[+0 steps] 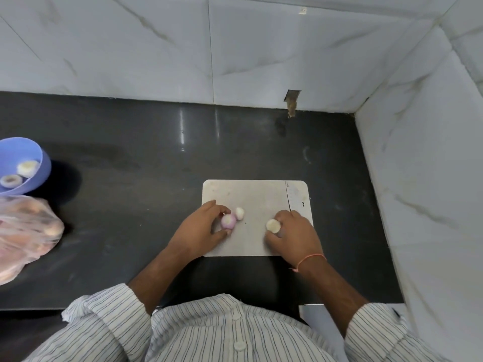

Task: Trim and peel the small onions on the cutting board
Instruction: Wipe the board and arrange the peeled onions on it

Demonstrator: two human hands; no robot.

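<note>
1. Purple onion (229,221) on the cutting board (261,194), cupped between thumb and fingers of the left hand (200,231).
2. Pale trimmed piece (239,213) just beside it.
3. Right hand (295,235) curled, pinching a peeled onion (273,226); knife (292,197) behind.

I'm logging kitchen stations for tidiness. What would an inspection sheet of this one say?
Surface: dark counter, smudged; pale board near the front edge.
Job's things: purple onion, white piece, pale onion, knife, all on the board.
Clutter: blue bowl with pale pieces; plastic bag of onions, far left.
Grippers: left hand holds the purple onion; right hand holds the pale onion.
Cables: nothing seen.
Surroundings: marble-tiled walls; gap at the tile base.
</note>
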